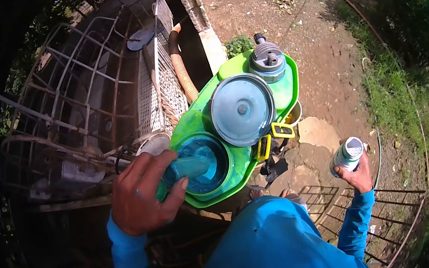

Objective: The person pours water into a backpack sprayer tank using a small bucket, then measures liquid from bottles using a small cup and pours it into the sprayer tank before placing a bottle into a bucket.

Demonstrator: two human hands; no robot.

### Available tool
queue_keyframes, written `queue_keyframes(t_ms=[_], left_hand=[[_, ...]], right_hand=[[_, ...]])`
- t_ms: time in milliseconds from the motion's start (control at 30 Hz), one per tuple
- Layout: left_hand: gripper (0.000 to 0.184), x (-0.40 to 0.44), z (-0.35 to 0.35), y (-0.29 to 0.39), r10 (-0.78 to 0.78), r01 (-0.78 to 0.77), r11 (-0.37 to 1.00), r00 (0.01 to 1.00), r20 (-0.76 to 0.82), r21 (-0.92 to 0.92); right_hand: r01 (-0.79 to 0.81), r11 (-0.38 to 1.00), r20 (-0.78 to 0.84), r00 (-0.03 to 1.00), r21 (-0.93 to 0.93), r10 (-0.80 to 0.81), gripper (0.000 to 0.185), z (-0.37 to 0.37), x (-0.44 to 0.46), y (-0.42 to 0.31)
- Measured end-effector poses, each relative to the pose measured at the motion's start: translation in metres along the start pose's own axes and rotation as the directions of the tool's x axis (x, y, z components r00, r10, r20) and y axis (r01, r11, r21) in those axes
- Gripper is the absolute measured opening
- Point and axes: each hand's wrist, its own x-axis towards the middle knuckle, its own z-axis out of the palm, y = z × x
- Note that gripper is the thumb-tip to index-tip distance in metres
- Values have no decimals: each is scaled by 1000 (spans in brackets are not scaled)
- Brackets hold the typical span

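Observation:
A green backpack sprayer tank (245, 162) stands in front of me. My left hand (144, 196) is closed around a translucent bluish cup (189, 166), tilted over the tank's round filler opening (223, 157). Inside the opening the surface looks blue; whether liquid is leaving the cup I cannot tell. A round blue-grey lid (241, 109) lies on top of the tank beside the opening. Off to the right, my right hand (361, 175) grips a white bottle (345, 159) with its top toward me. The bottle's label is unreadable.
A grey ribbed pump fitting (268, 60) rises from the tank's far end. Yellow buckles (263, 148) hang at its side. Left stand rusty metal frames (79, 70), a white mesh panel (160, 59) and an orange hose (182, 72). A metal grille (395, 212) lies lower right.

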Motion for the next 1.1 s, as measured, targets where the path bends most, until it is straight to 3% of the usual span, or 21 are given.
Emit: queue_keyframes(t_ms=[100, 167, 267, 333, 400, 467, 533, 600, 633, 667, 733, 800, 867, 933, 1000, 1100], left_hand=[[35, 1, 8, 3, -14, 14, 1000, 1000, 7, 11], [35, 2, 14, 8, -29, 29, 999, 1000, -6, 28], [36, 1, 26, 16, -133, 123, 978, 990, 48, 168], [37, 2, 34, 24, -242, 183, 914, 963, 123, 362], [39, 1, 41, 33, -269, 206, 889, 958, 102, 410], [40, 4, 43, 49, -279, 272, 867, 959, -45, 418], [40, 13, 38, 81, -352, 348, 860, 934, -60, 373], [46, 19, 46, 108, -206, 221, 975, 932, -299, 17], [73, 15, 55, 125, -329, 300, 942, 917, -227, -151], [82, 12, 87, 140, -445, 233, 799, 849, -286, -554], [83, 26, 137, 174, -505, 80, 397, 851, -144, -914], [82, 45, 194, 193, -547, 91, 156, 837, -9, -984], [79, 62, 238, 203, -536, 129, -82, 830, 152, -988], [76, 70, 276, 202, -427, 165, -162, 877, 220, -973], [74, 80, 304, 211, -460, 241, -285, 815, 353, -928], [75, 87, 333, 223, -419, 349, -182, 818, 393, -919]], right_hand=[[-3, 1000, 19, 1000, 28, 3, 69, -3, 4, 5], [76, 996, 71, 995, -49, -73, 67, -7, 10, 20], [63, 996, 85, 994, 63, -68, 66, -4, 17, 20], [99, 993, 120, 987, 64, -106, 64, -6, 24, 18], [213, 974, 166, 966, -75, -198, 64, -15, 30, 20], [240, 970, 208, 952, -44, -226, 63, -22, 35, 31], [262, 965, 261, 932, -13, -250, 62, -26, 35, 46], [286, 958, 308, 911, 10, -275, 63, -30, 32, 52], [260, 965, 356, 898, 42, -258, 64, -31, 31, 54], [227, 971, 406, 882, 75, -237, 64, -31, 28, 55], [220, 965, 483, 836, 141, -261, 63, -35, 24, 46], [304, 926, 484, 790, 224, -376, 64, -36, 19, 50], [252, 931, 511, 782, 266, -358, 64, -41, 13, 52], [230, 939, 486, 809, 257, -332, 63, -45, 7, 61], [214, 944, 457, 833, 250, -310, 61, -54, 4, 68], [125, 981, 462, 868, 150, -181, 55, -66, 0, 81]])
